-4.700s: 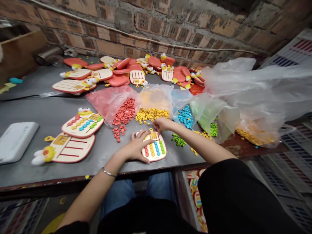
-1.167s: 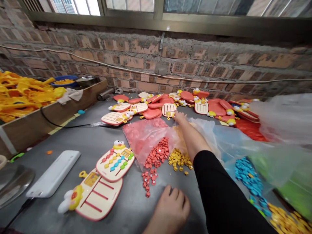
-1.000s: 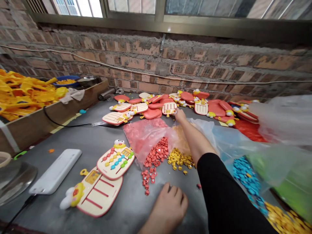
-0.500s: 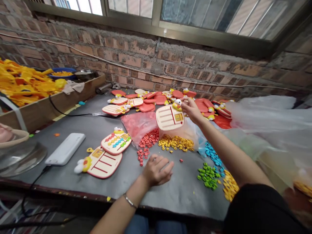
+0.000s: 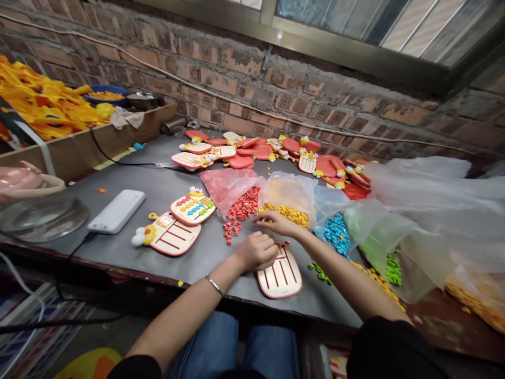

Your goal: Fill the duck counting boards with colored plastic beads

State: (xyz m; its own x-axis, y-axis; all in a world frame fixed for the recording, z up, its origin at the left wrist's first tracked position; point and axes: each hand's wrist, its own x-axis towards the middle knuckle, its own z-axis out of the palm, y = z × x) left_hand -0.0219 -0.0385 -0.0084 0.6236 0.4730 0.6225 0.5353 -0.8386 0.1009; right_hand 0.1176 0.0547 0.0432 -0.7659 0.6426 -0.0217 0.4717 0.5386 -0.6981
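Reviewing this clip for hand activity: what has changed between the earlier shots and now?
The blank red-lined board, held up earlier, now lies on the table before the person, by the left hand. The right hand has come back to the yellow beads. The beaded board and bead bags stayed put.

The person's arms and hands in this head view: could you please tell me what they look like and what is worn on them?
Both the left hand and the right hand are bare, with no gloves. The forearms are bare too and lead up into black sleeves. A thin silver-coloured bangle circles the left wrist. No cables or markings show.
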